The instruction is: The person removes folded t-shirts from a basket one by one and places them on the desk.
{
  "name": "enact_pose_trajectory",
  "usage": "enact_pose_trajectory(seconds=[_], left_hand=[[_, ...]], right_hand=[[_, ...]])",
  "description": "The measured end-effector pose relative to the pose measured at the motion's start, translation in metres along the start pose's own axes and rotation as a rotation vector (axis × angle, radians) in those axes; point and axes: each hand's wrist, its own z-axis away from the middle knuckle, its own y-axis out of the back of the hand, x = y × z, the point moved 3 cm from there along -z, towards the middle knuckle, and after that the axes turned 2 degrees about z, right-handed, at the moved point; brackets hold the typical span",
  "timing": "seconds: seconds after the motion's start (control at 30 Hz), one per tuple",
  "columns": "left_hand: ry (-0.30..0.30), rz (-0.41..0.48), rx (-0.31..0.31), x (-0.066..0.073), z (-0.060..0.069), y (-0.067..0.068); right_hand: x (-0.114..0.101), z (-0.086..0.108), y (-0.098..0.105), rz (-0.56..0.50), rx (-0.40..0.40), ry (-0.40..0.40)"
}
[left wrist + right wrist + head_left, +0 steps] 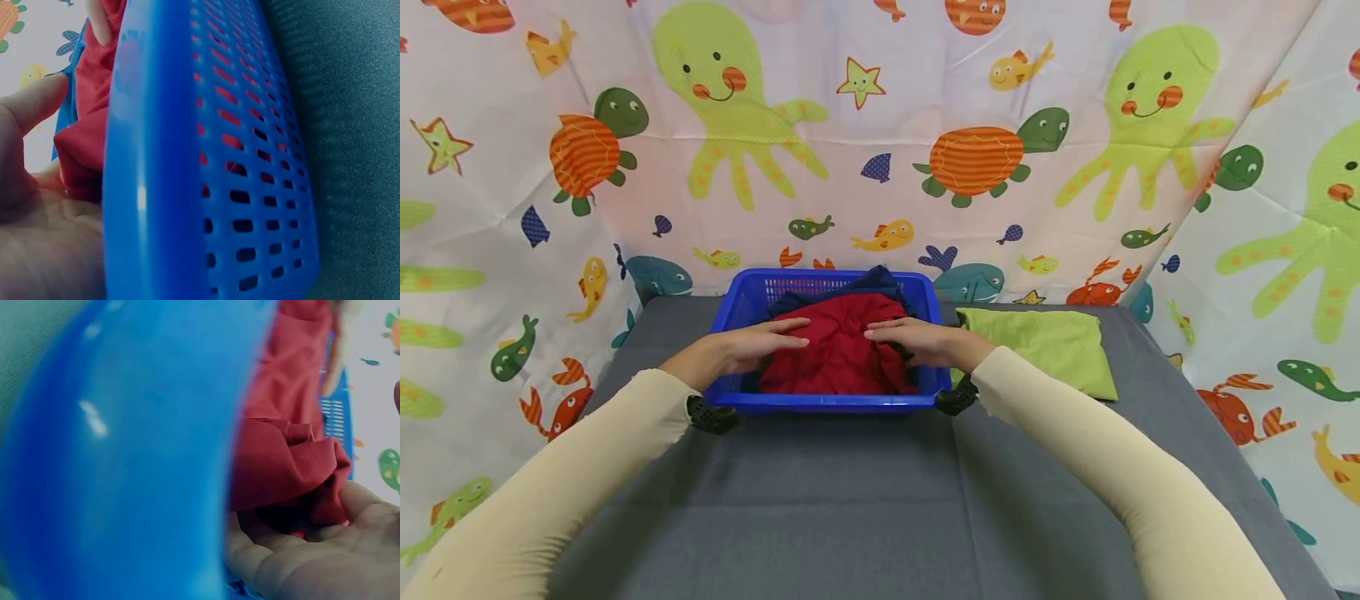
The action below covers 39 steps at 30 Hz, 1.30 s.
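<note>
A blue perforated basket [831, 403] holds a bunched red cloth [835, 354] lying over a dark blue cloth [880, 282]. My left hand [747, 345] reaches over the basket's left side, thumb and fingers apart, touching the cloth's left edge. From the right side my right hand [925, 340] reaches in, its fingers partly under the red cloth. In the left wrist view the palm [50, 237] faces up beside the red cloth [94, 87]. The right wrist view has the red cloth [281, 462] resting on the fingers of the upturned hand [337, 556].
A light green folded cloth [1037, 342] lies right of the basket, partly behind the right forearm. Grey fabric [827, 500] covers the table. A curtain with sea animals [880, 100] hangs behind and at both sides.
</note>
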Motion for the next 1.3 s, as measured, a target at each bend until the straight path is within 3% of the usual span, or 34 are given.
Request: enact_pose_trajectory(seconds=[0.23, 0.37, 0.53, 0.87, 1.13, 1.3], left_hand=[[-0.022, 0.038, -0.041, 0.0, 0.002, 0.002], [-0.06, 0.036, -0.037, 0.002, 0.003, 0.003], [-0.087, 0.049, -0.028, 0.003, 0.005, 0.003], [-0.156, 0.0, 0.053, 0.011, 0.013, 0.005], [-0.212, -0.081, 0.149, 0.022, 0.029, 0.008], [-0.253, -0.126, 0.168, 0.031, 0.038, 0.006]], right_hand=[[-0.01, 0.014, 0.012, -0.101, 0.078, 0.106], [-0.014, 0.019, 0.017, -0.071, 0.156, 0.143], [-0.013, 0.02, 0.02, -0.016, 0.195, 0.18], [-0.011, 0.022, 0.024, 0.069, 0.246, 0.187], [-0.019, 0.036, 0.027, 0.116, 0.261, 0.224], [-0.021, 0.048, 0.031, 0.125, 0.266, 0.251]])
